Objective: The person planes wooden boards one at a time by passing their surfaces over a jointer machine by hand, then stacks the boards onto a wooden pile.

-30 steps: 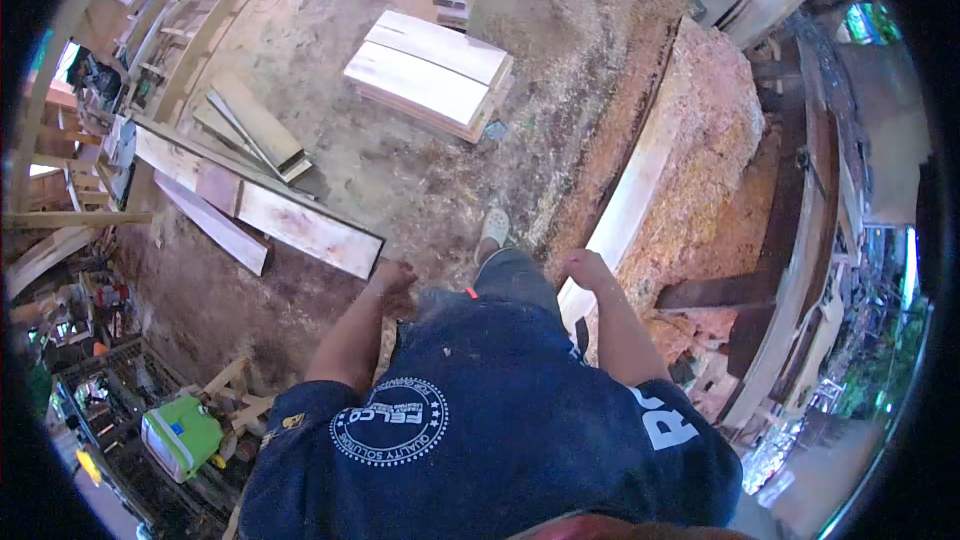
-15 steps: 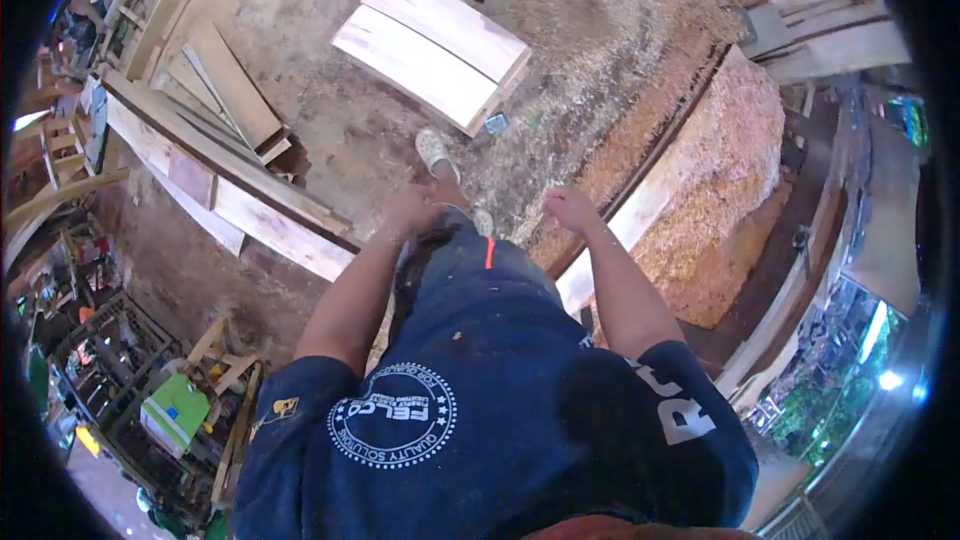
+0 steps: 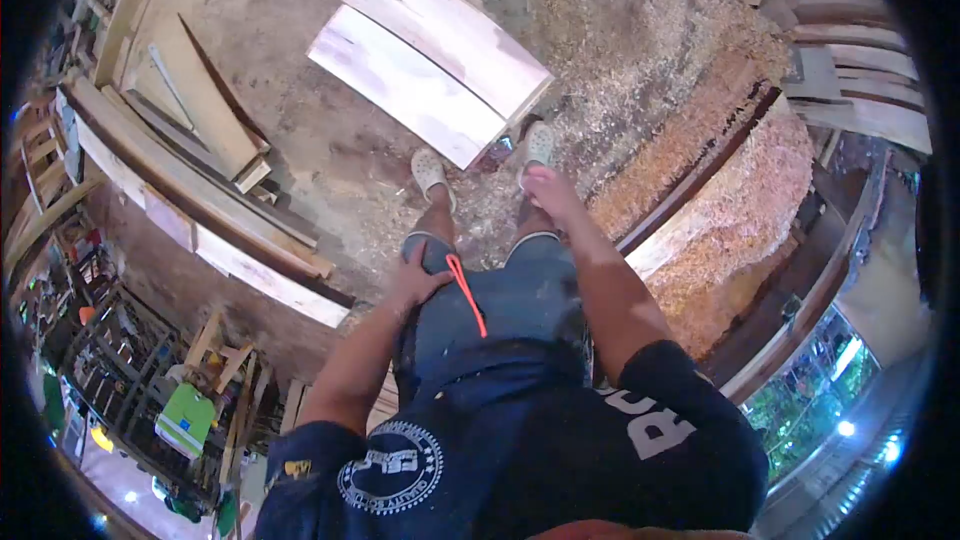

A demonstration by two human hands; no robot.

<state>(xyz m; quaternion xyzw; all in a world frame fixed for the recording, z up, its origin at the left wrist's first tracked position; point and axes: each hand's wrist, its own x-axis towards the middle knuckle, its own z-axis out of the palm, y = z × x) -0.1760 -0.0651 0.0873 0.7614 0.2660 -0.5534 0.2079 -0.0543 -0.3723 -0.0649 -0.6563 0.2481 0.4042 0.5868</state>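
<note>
My left hand [image 3: 422, 278] rests against my left thigh on the dark shorts [image 3: 510, 285], thumb and fingers apart, with nothing in it. An orange drawstring [image 3: 467, 295] hangs beside it. My right hand [image 3: 550, 190] is out in front of my right knee, above the shoe; its fingers look loosely curled, and nothing shows in them. Just ahead of my light clogs [image 3: 428, 170], a low stack of pale boards [image 3: 430, 50] lies on the floor. A small bluish object [image 3: 494, 153] sits at its near corner, partly hidden.
Wood shavings [image 3: 740, 210] heap up on the right beside a long beam [image 3: 700, 165]. Long planks [image 3: 220, 210] form an edge on the left, with loose boards [image 3: 205, 105] behind. More timber [image 3: 850, 70] lies at the far right. A cluttered rack [image 3: 130, 360] stands lower left.
I have stepped closer to the board stack, and my right foot has come forward beside the left. My left hand has come back onto my thigh; my right hand has shifted inward and forward.
</note>
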